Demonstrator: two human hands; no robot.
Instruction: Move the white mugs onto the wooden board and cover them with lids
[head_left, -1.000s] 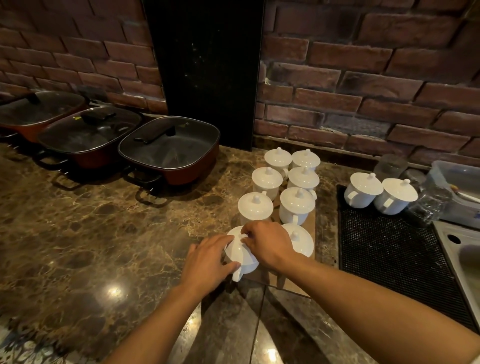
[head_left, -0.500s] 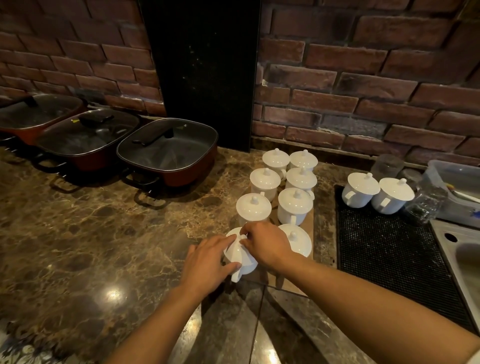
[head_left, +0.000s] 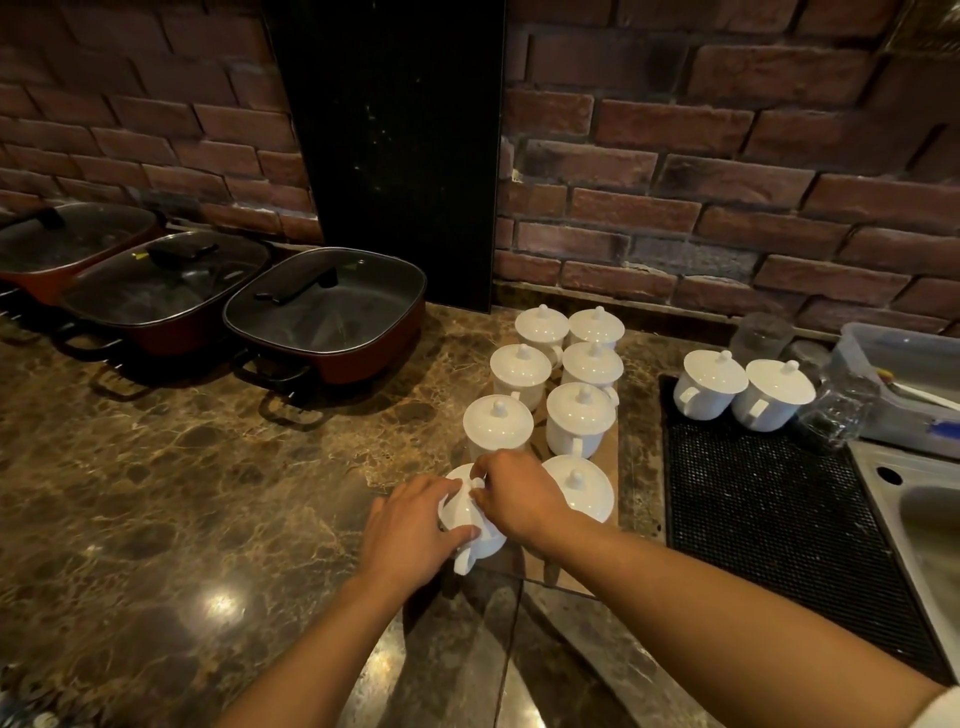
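At the near end of the flat wooden board (head_left: 605, 457) on the brown marble desk (head_left: 208, 467), your left hand (head_left: 410, 525) and right hand (head_left: 519, 493) both gripping one lidded white ceramic mug (head_left: 467, 525), seven more lidded mugs on the board, two on the black mat (head_left: 779, 519)

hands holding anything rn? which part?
Both on the nearest mug at the wooden board's front corner. Left hand wraps its body from the left; right hand pinches the lid on top.
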